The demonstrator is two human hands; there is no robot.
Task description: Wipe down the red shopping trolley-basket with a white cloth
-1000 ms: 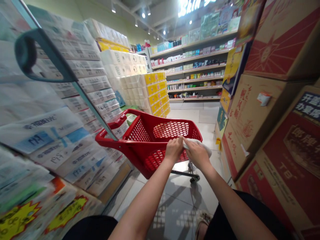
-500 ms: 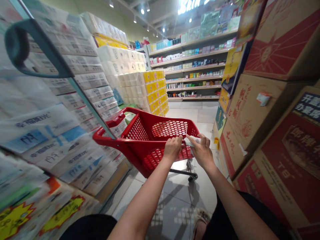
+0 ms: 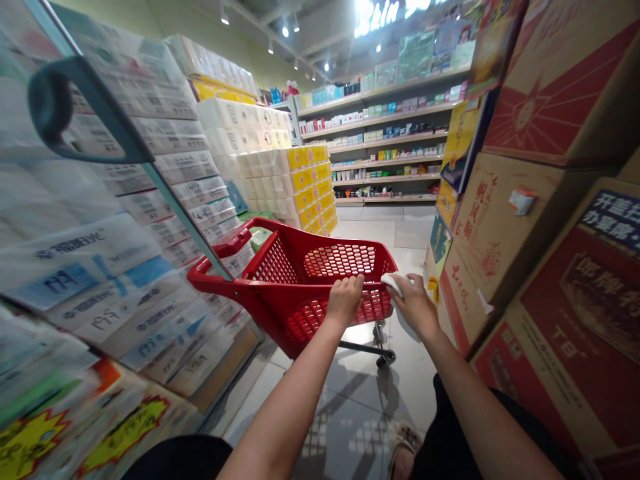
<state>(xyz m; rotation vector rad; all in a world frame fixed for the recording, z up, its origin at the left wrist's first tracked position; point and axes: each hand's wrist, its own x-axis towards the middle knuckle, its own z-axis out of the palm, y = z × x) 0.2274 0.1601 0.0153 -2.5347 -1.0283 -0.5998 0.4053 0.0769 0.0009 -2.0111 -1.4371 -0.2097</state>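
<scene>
A red plastic shopping cart [image 3: 280,313] stands sideways in front of me, its perforated basket open at the top. My left hand [image 3: 345,299] is closed over the near rim, towards the right end of the cart. At the cart's right-hand corner, my right hand [image 3: 414,303] holds a white cloth [image 3: 394,283] against the rim; whether it is fabric or a paper wipe I cannot tell. A grey pole with a dark loop handle [image 3: 90,113] rises from the cart's left end. Below the basket, a black caster wheel [image 3: 385,359] shows on the tiles.
Wrapped tissue packs [image 3: 150,293] are stacked high on the left, with yellow-ended paper packs [image 3: 313,190] beyond. Printed cardboard boxes [image 3: 515,227] line the right side. Shelves of small boxed goods [image 3: 380,143] stand at the back. Floor tiles [image 3: 280,400] run beneath the cart.
My right hand has slid to the right along the rim with the white cloth, away from my left hand. My left hand keeps its place on the rim.
</scene>
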